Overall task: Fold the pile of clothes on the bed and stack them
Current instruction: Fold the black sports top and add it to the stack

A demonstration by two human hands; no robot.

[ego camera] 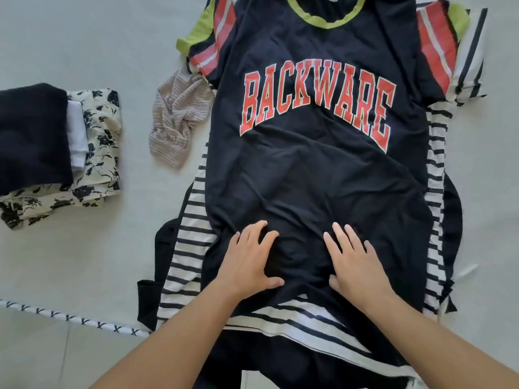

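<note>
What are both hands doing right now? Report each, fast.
Left hand: open, fingers spread, pressing flat on the black cotton BACKWARE T-shirt.
Right hand: open, flat on the same shirt.

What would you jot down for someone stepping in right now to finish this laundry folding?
Left hand and right hand: both flat, fingers spread, pressing the lower part of the dark BACKWARE shirt.
The shirt lies spread face up on a striped garment, not yet folded.
Done: a folded stack sits at the left of the bed.
Left: fold the shirt, the striped piece, the crumpled beige item, then stack them.
</note>
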